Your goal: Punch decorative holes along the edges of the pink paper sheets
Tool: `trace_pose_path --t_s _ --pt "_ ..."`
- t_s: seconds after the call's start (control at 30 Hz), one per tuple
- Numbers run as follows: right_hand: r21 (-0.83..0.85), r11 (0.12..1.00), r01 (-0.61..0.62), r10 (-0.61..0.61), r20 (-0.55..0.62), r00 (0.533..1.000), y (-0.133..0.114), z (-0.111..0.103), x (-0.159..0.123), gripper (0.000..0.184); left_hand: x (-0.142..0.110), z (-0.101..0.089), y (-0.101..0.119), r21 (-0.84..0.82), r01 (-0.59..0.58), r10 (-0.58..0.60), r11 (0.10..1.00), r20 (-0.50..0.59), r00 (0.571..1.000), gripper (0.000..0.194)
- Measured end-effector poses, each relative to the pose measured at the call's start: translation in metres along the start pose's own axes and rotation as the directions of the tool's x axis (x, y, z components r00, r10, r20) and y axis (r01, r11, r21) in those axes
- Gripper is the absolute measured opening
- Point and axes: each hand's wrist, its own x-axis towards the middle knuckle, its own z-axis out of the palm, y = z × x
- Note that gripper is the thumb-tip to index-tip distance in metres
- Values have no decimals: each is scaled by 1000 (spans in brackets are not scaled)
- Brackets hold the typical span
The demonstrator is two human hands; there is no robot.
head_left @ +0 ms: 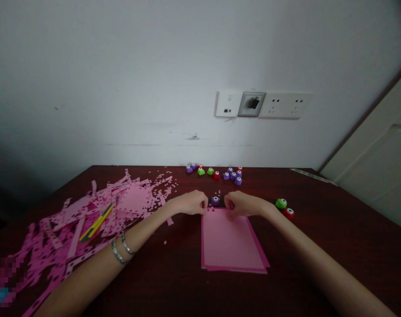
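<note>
On the counter (174, 281), the pink sheets (233, 242) are lying near centre and fanning unevenly at right; if they are nudged while loosely held, their alignment could be lost. At left, a yellow knife (96, 223) is resting on loose paper scraps (134, 198) and could be dragged if these are caught by the left arm. The sheets' far edge seems to be being pinched by the grip of the right hand (244, 203); the left hand (190, 202) is curling at the far left corner, its grip on paper impossible to tell. Between the hands, a purple punch (215, 201) is sitting where it could be knocked. Farther off, more punches (233, 175) are standing; whether cut-outs are being held inside cannot be seen.
</note>
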Motion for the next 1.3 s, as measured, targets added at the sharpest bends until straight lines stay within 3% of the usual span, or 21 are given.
trace_pose_path --t_s 0.2,0.33,0.47,0.7,1.3 --pt "91 995 48 -47 -15 999 4 -3 -1 8 0 -4 -8 -63 -4 8 998 60 998 21" --pt "239 968 76 -82 16 997 16 -6 0 16 0 -6 -13 -89 94 -84 992 114 990 19" --pt "222 970 97 -98 -8 995 24 -5 3 17 -1 -8 -12 -156 204 -182 966 148 972 19" --pt "156 988 23 -19 -24 1000 25 -2 6 18 -2 -7 -7 -214 240 -230 947 74 970 20" --pt "227 973 47 -39 -39 998 37 0 10 22 2 -2 -16 -225 209 -212 952 11 977 20"
